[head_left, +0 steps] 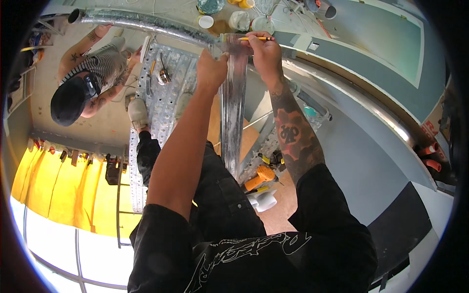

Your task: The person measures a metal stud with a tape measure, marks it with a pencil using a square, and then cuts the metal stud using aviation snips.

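A yellow pencil (260,38) is pinched in the fingers of my right hand (267,57), its tip pointing left over the duct joint. My left hand (212,71) is closed at the underside of the long round metal duct (146,24), close to its right end; the fingertips are partly hidden. Between my forearms, a shiny length of duct (233,107) that looks wrapped in clear film runs from the joint back toward my body. My shoes (138,113) rest on a perforated metal scaffold plank (163,97).
At left, a co-worker (93,73) in a black cap has one hand raised to the duct. Pliers or a similar tool (163,75) lie on the plank. An orange drill (261,177) sits below, right of my legs. Buckets (210,6) stand beyond the duct; a grey wall (361,132) borders the right.
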The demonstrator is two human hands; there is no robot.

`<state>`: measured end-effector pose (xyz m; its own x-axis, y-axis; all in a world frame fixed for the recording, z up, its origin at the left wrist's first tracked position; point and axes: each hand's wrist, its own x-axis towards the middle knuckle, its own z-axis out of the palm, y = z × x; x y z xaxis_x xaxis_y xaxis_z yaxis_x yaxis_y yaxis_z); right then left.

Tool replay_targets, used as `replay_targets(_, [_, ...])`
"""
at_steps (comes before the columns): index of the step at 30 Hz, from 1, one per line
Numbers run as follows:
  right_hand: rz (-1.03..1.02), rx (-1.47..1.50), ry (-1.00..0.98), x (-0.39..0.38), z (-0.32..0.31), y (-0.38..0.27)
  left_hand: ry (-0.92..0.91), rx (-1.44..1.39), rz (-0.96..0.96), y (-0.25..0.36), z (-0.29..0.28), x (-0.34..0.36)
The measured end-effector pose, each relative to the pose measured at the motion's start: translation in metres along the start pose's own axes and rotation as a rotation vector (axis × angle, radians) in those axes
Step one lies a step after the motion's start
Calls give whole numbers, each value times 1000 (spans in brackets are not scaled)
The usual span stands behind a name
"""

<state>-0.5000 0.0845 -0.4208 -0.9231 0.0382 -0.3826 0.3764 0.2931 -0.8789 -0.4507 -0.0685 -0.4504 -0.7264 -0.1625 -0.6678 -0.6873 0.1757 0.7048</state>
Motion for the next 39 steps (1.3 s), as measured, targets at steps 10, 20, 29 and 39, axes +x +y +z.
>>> replay_targets(10, [-90, -23, 64, -2, -3, 0, 46, -39, 12, -3, 6, 1])
replay_targets(20, [-117, 87, 80, -3, 3, 7, 114, -1, 16, -6, 10, 4])
replay_targets(29, [-128, -13, -24, -4, 2, 5, 83, -19, -3, 0, 10, -1])
replay_targets(39, [-84, -273, -121, -8, 5, -17, 77, 47, -36, 0, 12, 0])
